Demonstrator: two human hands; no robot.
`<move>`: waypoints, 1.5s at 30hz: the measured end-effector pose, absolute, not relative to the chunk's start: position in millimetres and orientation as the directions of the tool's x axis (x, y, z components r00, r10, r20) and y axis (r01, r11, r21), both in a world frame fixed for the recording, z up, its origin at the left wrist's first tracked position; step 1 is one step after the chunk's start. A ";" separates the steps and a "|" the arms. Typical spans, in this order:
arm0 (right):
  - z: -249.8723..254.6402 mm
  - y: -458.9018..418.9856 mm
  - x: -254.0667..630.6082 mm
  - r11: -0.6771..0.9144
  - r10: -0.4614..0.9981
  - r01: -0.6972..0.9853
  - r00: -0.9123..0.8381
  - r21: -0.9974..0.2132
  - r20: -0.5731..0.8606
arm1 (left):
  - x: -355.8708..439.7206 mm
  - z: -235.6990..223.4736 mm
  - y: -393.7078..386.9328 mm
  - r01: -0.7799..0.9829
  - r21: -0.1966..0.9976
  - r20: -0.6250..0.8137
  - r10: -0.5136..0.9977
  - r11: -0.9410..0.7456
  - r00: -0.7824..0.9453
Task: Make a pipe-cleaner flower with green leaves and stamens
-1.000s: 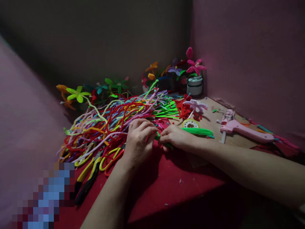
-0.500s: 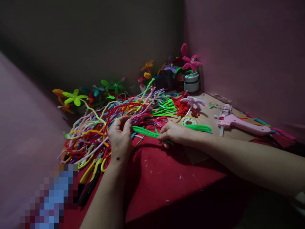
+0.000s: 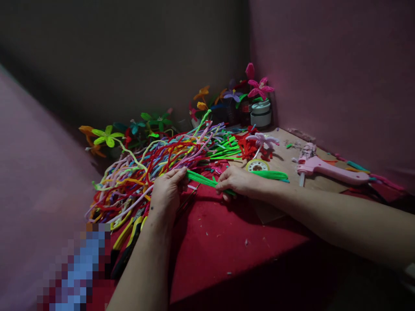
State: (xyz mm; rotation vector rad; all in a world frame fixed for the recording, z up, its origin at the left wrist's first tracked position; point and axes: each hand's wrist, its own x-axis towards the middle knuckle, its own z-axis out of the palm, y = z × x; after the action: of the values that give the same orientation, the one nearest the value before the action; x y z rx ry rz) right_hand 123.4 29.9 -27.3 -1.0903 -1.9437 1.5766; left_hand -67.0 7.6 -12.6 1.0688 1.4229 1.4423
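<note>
My left hand and my right hand each pinch an end of a green pipe cleaner bundle, stretched between them just above the red cloth. The left hand's fingers close on the bundle's left end at the edge of a big heap of coloured pipe cleaners. The right hand's fingers curl around the right end, close to a small roll of tape.
A pink glue gun lies on a cardboard sheet at the right. Finished pipe-cleaner flowers stand in the corner by the walls. Yellow-handled pliers and scissors lie at the left. More green stems lie behind my right wrist.
My left hand moved left away from the right, drawing the green bundle out straight, then lowered and turned palm-down onto its left end. The right hand stayed nearly still.
</note>
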 end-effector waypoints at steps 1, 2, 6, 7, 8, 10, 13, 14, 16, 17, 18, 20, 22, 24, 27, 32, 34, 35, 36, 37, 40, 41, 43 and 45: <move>-27.7 30.2 123.3 0.057 0.774 0.309 -0.614 -0.949 -0.153 | -67.2 -13.0 8.2 -0.043 0.999 0.005 0.958 -0.018 -0.287; -28.0 30.6 123.4 0.060 0.775 0.302 -0.615 -0.951 -0.147 | -67.5 -13.7 8.9 -0.080 0.997 -0.004 0.960 -0.019 -0.280; -28.6 32.3 124.1 0.070 0.782 0.281 -0.611 -0.957 -0.122 | -70.3 -18.8 12.0 -0.019 0.997 0.060 0.949 -0.070 -0.310; -28.6 32.6 124.2 0.074 0.785 0.278 -0.608 -0.958 -0.117 | -71.0 -20.0 12.6 0.010 0.997 0.075 0.943 -0.076 -0.324; -28.6 32.8 124.3 0.079 0.789 0.277 -0.605 -0.958 -0.110 | -71.5 -20.9 12.9 0.032 0.997 0.078 0.939 -0.072 -0.336; -28.8 32.7 124.2 0.098 0.797 0.290 -0.595 -0.952 -0.099 | -71.2 -21.1 12.8 0.042 0.998 0.062 0.936 -0.051 -0.347; -29.1 31.6 123.6 0.130 0.808 0.337 -0.581 -0.932 -0.098 | -67.4 -18.4 10.5 -0.026 1.000 -0.011 0.959 0.004 -0.282; -29.1 31.2 123.4 0.136 0.811 0.350 -0.577 -0.927 -0.099 | -65.4 -17.4 9.4 -0.069 0.997 -0.041 0.970 0.026 -0.241; -29.2 30.6 123.0 0.145 0.812 0.358 -0.576 -0.922 -0.096 | -61.4 -16.3 7.5 -0.147 0.987 -0.088 0.982 0.063 -0.169; -29.3 30.4 122.9 0.147 0.812 0.359 -0.576 -0.922 -0.095 | -59.6 -16.5 7.0 -0.173 0.982 -0.102 0.984 0.076 -0.143; -29.4 30.3 122.9 0.147 0.812 0.360 -0.575 -0.921 -0.096 | -58.2 -17.2 6.8 -0.193 0.977 -0.116 0.986 0.092 -0.117; -29.5 30.2 122.8 0.148 0.811 0.362 -0.577 -0.920 -0.096 | -56.6 -19.5 7.6 -0.221 0.965 -0.159 0.985 0.143 -0.059; -28.9 29.6 122.9 0.152 0.807 0.363 -0.583 -0.919 -0.096 | -56.1 -22.4 9.4 -0.238 0.952 -0.197 0.980 0.191 -0.002; -27.5 28.7 123.0 0.157 0.805 0.364 -0.585 -0.918 -0.095 | -55.7 -24.5 11.1 -0.235 0.953 -0.196 0.981 0.189 -0.006; -25.5 27.8 123.4 0.147 0.816 0.380 -0.568 -0.913 -0.104 | -53.6 -24.8 11.2 -0.206 0.969 -0.156 0.984 0.136 -0.084; -26.3 28.5 123.5 0.136 0.809 0.356 -0.578 -0.925 -0.104 | -49.3 -19.9 6.5 -0.167 0.975 -0.168 0.979 0.148 -0.114; -25.6 27.8 123.1 0.104 0.799 0.339 -0.588 -0.935 -0.125 | -48.3 -18.3 4.9 -0.159 0.976 -0.167 0.977 0.146 -0.129; -24.7 27.3 122.9 0.084 0.796 0.331 -0.590 -0.940 -0.136 | -48.0 -17.9 4.5 -0.157 0.978 -0.163 0.977 0.141 -0.140; -23.8 26.7 122.7 0.068 0.794 0.325 -0.590 -0.943 -0.146 | -47.8 -17.7 4.3 -0.158 0.978 -0.157 0.976 0.133 -0.149; -23.1 26.4 122.7 0.057 0.795 0.322 -0.587 -0.945 -0.152 | -47.7 -17.9 4.3 -0.161 0.979 -0.150 0.977 0.125 -0.152; -23.8 27.5 123.1 0.061 0.799 0.321 -0.583 -0.945 -0.147 | -48.7 -19.3 5.2 -0.176 0.978 -0.138 0.977 0.109 -0.160; -25.1 28.6 123.4 0.073 0.797 0.319 -0.588 -0.945 -0.137 | -49.4 -19.9 5.5 -0.177 0.979 -0.135 0.978 0.106 -0.162; -28.2 31.3 123.9 0.098 0.791 0.311 -0.601 -0.945 -0.116 | -51.3 -20.9 6.1 -0.167 0.981 -0.125 0.980 0.098 -0.158; -30.7 33.6 124.3 0.105 0.786 0.313 -0.608 -0.944 -0.115 | -53.4 -21.5 6.3 -0.150 0.984 -0.114 0.984 0.093 -0.140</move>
State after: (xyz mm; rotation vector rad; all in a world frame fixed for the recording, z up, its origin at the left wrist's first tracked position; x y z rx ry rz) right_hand 124.3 33.6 -30.7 -1.0709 -1.9704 1.5138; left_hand -53.4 6.3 -21.5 0.9527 1.2551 1.3027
